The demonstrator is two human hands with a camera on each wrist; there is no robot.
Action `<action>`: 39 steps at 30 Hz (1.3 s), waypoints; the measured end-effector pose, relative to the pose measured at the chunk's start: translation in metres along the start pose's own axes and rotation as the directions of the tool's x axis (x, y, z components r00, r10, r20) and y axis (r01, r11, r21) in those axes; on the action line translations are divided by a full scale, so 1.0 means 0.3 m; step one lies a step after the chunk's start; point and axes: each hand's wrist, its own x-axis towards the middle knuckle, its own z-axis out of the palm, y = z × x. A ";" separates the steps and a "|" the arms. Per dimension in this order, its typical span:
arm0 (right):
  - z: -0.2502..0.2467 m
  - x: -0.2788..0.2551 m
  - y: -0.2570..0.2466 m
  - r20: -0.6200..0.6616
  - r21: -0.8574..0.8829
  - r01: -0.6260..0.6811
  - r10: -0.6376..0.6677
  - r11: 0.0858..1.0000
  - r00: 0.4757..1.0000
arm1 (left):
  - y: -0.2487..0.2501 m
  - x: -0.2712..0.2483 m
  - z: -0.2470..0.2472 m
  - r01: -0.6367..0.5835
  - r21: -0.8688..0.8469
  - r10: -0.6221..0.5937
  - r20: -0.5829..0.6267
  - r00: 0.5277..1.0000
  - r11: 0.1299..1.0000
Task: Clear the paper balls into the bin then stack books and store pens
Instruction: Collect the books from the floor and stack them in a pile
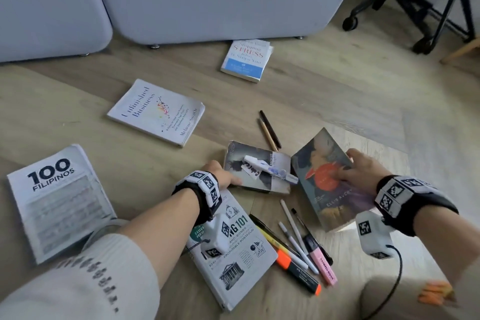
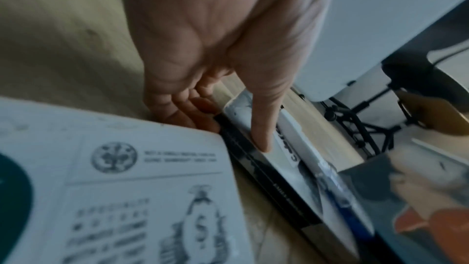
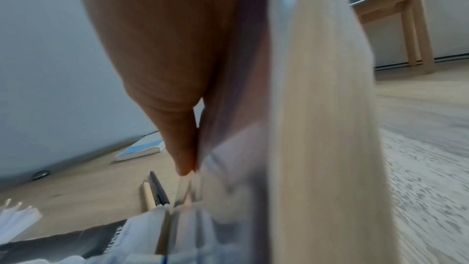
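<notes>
Two books are held at once; the dark novel (image 1: 327, 179) is gripped tilted off the floor by the right hand (image 1: 359, 169), while the grey paperback (image 1: 257, 167), with a marker (image 1: 270, 167) lying loose on top, is pinched at its near edge by the left hand (image 1: 220, 175); the marker is best tipped off before stacking; farther off, three books lie apart; no bin or paper ball is seen.

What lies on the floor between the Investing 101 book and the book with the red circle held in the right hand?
In the head view, a row of pens and highlighters lies between the Investing 101 book and the red-circle book.
</notes>
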 end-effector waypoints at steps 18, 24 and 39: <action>-0.069 0.012 -0.266 -0.286 0.715 0.235 -0.031 0.659 0.958 | 0.173 -0.100 -0.279 -0.579 -0.430 0.404 -0.434 0.805 0.693; 0.037 -0.047 -0.522 -0.113 0.857 0.205 -0.216 0.473 0.970 | 0.040 -0.181 -0.421 -0.497 -0.663 0.144 -0.513 0.847 0.560; 0.337 -0.337 -0.907 0.295 0.934 -0.109 -0.558 0.341 0.776 | -0.282 -0.376 -0.447 -0.264 -0.796 -0.115 -0.382 0.917 0.545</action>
